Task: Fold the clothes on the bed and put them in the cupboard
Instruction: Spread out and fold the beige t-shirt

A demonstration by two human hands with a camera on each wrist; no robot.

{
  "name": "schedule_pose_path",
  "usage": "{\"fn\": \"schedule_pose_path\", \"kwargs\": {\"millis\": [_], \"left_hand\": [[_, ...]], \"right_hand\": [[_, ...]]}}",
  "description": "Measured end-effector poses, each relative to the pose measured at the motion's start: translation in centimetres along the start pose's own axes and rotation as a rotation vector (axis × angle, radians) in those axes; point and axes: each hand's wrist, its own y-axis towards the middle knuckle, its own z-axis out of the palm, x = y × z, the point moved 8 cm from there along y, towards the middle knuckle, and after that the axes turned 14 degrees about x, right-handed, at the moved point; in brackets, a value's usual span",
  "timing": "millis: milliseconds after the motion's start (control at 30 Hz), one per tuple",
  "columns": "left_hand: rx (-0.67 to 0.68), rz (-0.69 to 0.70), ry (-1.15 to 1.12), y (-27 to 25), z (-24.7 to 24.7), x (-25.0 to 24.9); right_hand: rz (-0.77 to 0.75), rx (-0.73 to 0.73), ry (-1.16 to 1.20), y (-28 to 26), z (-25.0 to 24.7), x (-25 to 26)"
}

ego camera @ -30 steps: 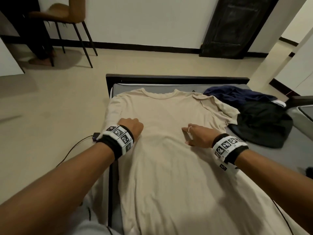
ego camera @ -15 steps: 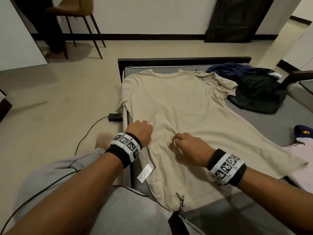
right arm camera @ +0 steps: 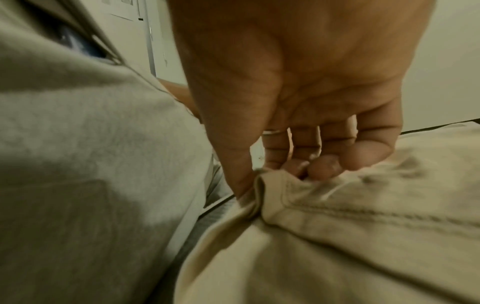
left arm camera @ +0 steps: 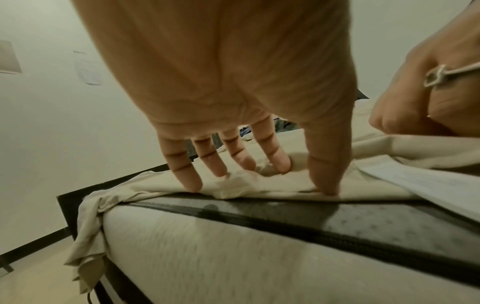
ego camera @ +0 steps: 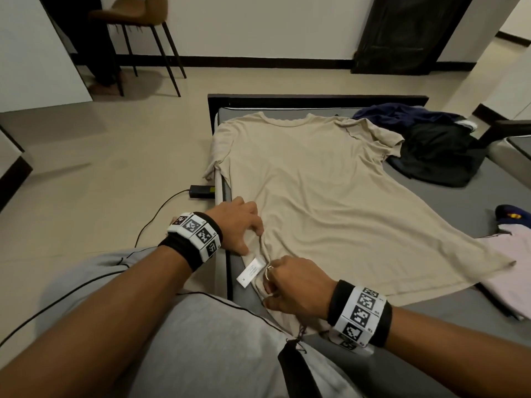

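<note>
A beige T-shirt (ego camera: 316, 196) lies flat on the grey bed (ego camera: 459, 311), collar at the far end, its left sleeve hanging over the mattress edge. My left hand (ego camera: 253, 234) presses on the shirt's left side seam at the mattress edge; in the left wrist view its fingers (left arm camera: 192, 181) are spread and fairly straight on the fabric (left arm camera: 233, 189). My right hand (ego camera: 268, 288) pinches the near left hem just below a white care label (ego camera: 251, 272). The right wrist view shows my thumb and curled fingers (right arm camera: 322, 166) gripping the stitched hem (right arm camera: 337, 207).
A black garment (ego camera: 436, 156) and a navy one (ego camera: 396, 114) are heaped at the bed's far right. A pale pink garment (ego camera: 514, 268) lies at the right edge. A power adapter (ego camera: 202, 191) with cable sits on the floor by the bed frame (ego camera: 316, 98). A brown chair (ego camera: 138, 12) stands far left.
Both hands have slid from the shirt's middle towards me, to its near left edge. My right hand has curled and taken hold of the hem. The label has come into view.
</note>
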Motion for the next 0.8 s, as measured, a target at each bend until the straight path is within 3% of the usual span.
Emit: {"fn": "schedule_pose_path", "kwargs": {"millis": [167,433,567,800], "left_hand": [[-0.017,0.055,0.038,-1.1,0.8,-0.4],[-0.056,0.092,0.007,-2.2,1.5,-0.1],[-0.022,0.14,0.098,-2.0,1.8,-1.6],[-0.085,0.165,0.086,-2.5,1.5,-1.6]], "right_hand": [[-0.04,-0.131,0.002,-1.0,-1.6,2.3],[-0.149,0.033,0.135,-0.9,0.5,4.3],[-0.092,-0.037,0.232,-1.4,-0.7,3.1],[-0.149,-0.143,0.287,-2.5,-2.0,3.4]]}}
